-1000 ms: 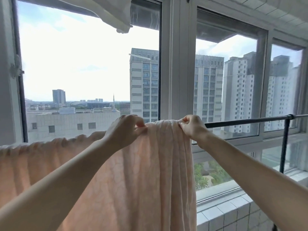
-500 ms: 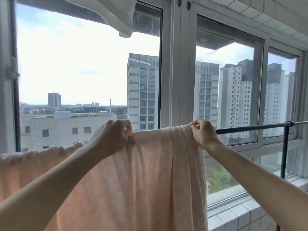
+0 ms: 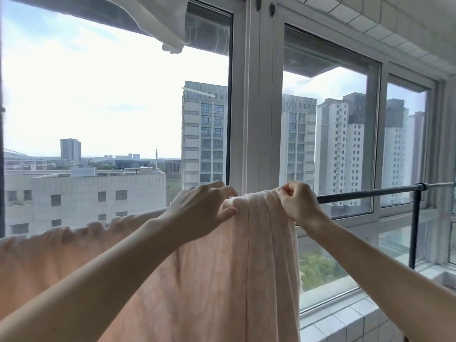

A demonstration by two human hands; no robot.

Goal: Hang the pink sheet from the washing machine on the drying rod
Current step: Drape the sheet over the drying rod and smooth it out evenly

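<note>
The pink sheet [image 3: 217,280] hangs over the black drying rod [image 3: 370,192] and covers it from the left edge of view to about the middle. My left hand [image 3: 202,211] is at the sheet's top fold, thumb in front and fingers over the back, pinching a bunch of cloth. Close to its right, my right hand [image 3: 297,204] pinches the sheet's right top corner on the rod. The stretch of rod to the right of that hand is bare.
A black upright post [image 3: 414,230] holds the rod at the right. Large windows [image 3: 251,119] stand just behind the rod. A white cloth [image 3: 170,25] hangs overhead. A white tiled ledge [image 3: 345,322] runs below at the right.
My left hand has shifted right along the top of the sheet, closing the gap to my right hand. The cloth between them is bunched narrower. The right hand stays at the sheet's corner.
</note>
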